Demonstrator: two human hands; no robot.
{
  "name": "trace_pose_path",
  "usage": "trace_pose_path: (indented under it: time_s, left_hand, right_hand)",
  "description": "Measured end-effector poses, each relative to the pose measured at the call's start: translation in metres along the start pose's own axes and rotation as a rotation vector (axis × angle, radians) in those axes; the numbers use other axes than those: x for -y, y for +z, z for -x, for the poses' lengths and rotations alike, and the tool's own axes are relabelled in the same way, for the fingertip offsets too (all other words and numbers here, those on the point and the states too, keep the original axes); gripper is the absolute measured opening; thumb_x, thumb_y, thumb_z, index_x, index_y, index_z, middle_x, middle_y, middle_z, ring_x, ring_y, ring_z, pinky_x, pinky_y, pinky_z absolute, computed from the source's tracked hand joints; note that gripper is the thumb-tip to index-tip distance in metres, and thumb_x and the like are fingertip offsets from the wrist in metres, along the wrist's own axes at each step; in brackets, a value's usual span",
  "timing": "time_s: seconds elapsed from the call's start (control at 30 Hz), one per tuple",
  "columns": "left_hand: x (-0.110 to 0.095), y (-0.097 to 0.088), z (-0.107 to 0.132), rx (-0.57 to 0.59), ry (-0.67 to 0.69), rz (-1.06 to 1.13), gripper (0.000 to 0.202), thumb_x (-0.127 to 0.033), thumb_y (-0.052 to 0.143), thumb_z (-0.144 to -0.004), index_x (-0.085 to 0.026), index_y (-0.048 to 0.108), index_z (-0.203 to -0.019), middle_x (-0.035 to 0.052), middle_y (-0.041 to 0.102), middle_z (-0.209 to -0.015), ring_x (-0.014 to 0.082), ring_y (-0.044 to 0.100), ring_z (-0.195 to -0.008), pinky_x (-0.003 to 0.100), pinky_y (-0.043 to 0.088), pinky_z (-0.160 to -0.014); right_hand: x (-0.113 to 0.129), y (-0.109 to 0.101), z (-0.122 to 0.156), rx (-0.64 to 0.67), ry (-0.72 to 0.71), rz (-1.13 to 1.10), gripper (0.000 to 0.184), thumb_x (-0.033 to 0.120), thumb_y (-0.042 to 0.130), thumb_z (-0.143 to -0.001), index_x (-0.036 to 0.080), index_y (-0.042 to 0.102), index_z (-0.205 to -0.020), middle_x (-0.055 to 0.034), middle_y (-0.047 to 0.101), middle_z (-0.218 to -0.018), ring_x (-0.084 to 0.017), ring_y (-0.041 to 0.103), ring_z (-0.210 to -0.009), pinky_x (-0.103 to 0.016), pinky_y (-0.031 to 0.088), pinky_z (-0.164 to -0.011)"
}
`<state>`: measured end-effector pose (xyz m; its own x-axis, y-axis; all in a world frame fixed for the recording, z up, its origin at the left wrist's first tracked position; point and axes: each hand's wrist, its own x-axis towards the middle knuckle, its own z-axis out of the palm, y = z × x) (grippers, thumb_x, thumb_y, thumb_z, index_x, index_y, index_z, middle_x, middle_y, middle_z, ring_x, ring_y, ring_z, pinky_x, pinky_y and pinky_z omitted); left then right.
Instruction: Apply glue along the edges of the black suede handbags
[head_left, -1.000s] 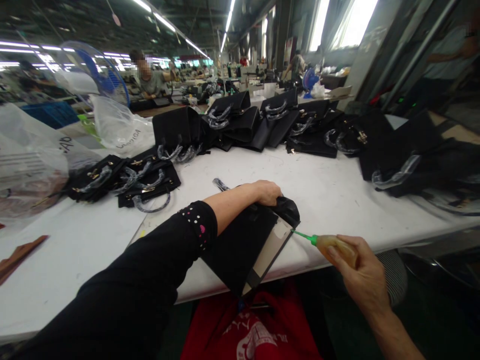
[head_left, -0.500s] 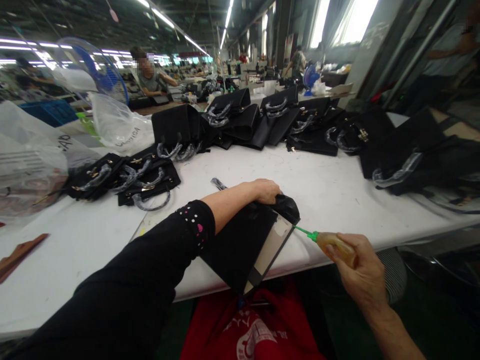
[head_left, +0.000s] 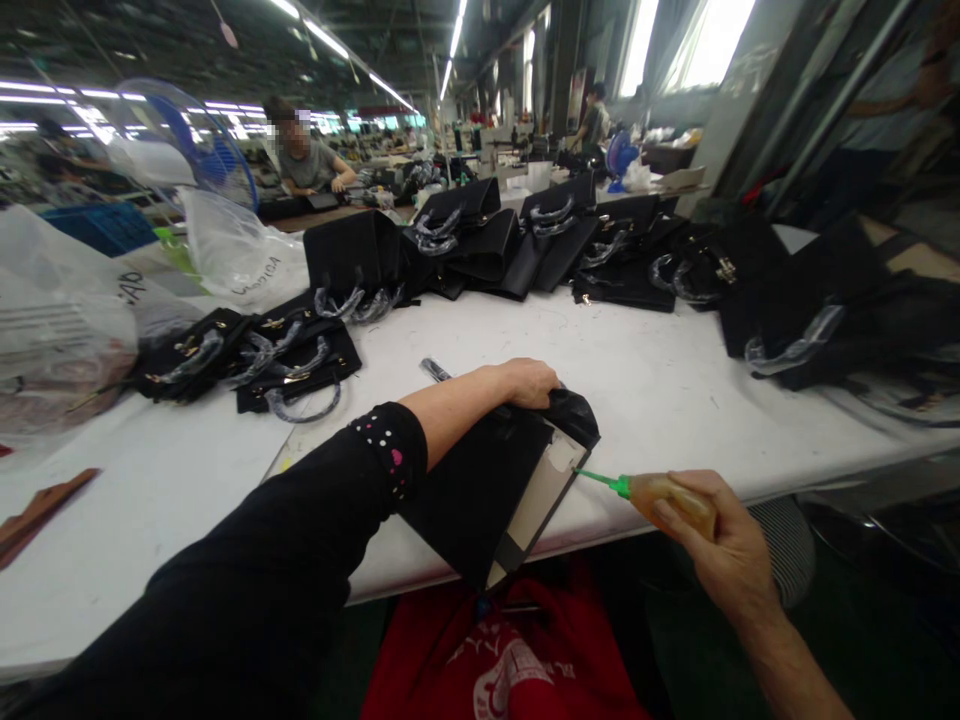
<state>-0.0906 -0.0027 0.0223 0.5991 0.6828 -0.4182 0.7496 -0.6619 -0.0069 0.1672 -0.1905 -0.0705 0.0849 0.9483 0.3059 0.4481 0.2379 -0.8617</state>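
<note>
A black handbag (head_left: pixel 469 490) lies tilted on the near edge of the table, with a bare beige panel (head_left: pixel 541 492) showing along its right side. My left hand (head_left: pixel 531 384) is closed over the bag's far part, its fingertips partly hidden. In my right hand (head_left: pixel 724 535) is a squeeze bottle (head_left: pixel 670 503) of amber liquid, gripped by its body. The bottle's thin green nozzle (head_left: pixel 600 479) points left, its tip at the dark border of the beige panel. A plastic-wrapped handle (head_left: pixel 435 370) sticks out beyond my left forearm.
Several black handbags with wrapped handles (head_left: pixel 551 215) line the back of the white table (head_left: pixel 645 385). More bags (head_left: pixel 292 360) and plastic sacks (head_left: pixel 67 320) lie at left, near a brown strip (head_left: pixel 45 510). A person (head_left: pixel 307 160) sits beyond, near a blue fan (head_left: pixel 199 140).
My right hand has brought the nozzle tip a little down and left along the panel's edge. My left hand and the bag stay almost in place.
</note>
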Motion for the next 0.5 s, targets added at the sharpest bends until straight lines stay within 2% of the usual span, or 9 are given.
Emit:
trace_pose_path:
  time_s: [0.17,0.33,0.47,0.5]
  left_hand:
    - [0.0007,0.0004,-0.0001,-0.002,-0.005,-0.005,0.037,-0.027,0.053,-0.082,-0.025,0.073,-0.113,0.0092,0.075,-0.112,0.0238,0.069,-0.099,0.028,0.051,-0.078]
    - [0.0011,0.0009,-0.0016,0.006,-0.002,-0.011,0.038,-0.029,0.053,-0.083,-0.025,0.073,-0.115,0.0098,0.075,-0.113,0.0242,0.069,-0.099,0.028,0.050,-0.078]
    - [0.0000,-0.0002,0.0000,0.005,0.000,-0.012,0.040,-0.028,0.053,-0.083,-0.024,0.072,-0.117,0.0100,0.075,-0.112,0.0241,0.069,-0.099,0.028,0.050,-0.076]
    - [-0.0004,-0.0007,0.0008,0.005,0.000,-0.011,0.039,-0.028,0.053,-0.083,-0.024,0.072,-0.117,0.0097,0.075,-0.112,0.0237,0.069,-0.098,0.028,0.049,-0.076]
  right_hand:
    - [-0.0023,0.0006,0.0020,-0.067,-0.085,0.006,0.028,0.040,0.072,-0.086,0.024,0.063,-0.107,-0.0037,0.064,-0.102,-0.021,0.063,-0.089,-0.036,0.050,-0.079]
    - [0.0004,0.0003,0.0022,0.088,-0.161,-0.048,0.021,0.033,0.069,-0.090,0.025,0.063,-0.108,-0.0031,0.061,-0.101,-0.019,0.061,-0.087,-0.033,0.050,-0.074]
    - [-0.0030,0.0002,0.0037,-0.059,-0.222,-0.002,0.026,0.030,0.073,-0.087,0.025,0.063,-0.111,-0.0036,0.060,-0.105,-0.020,0.060,-0.093,-0.034,0.049,-0.080]
    - [-0.0042,-0.0001,0.0048,-0.058,-0.222,0.002,0.026,0.030,0.073,-0.087,0.025,0.063,-0.111,-0.0037,0.060,-0.105,-0.020,0.060,-0.094,-0.034,0.049,-0.080]
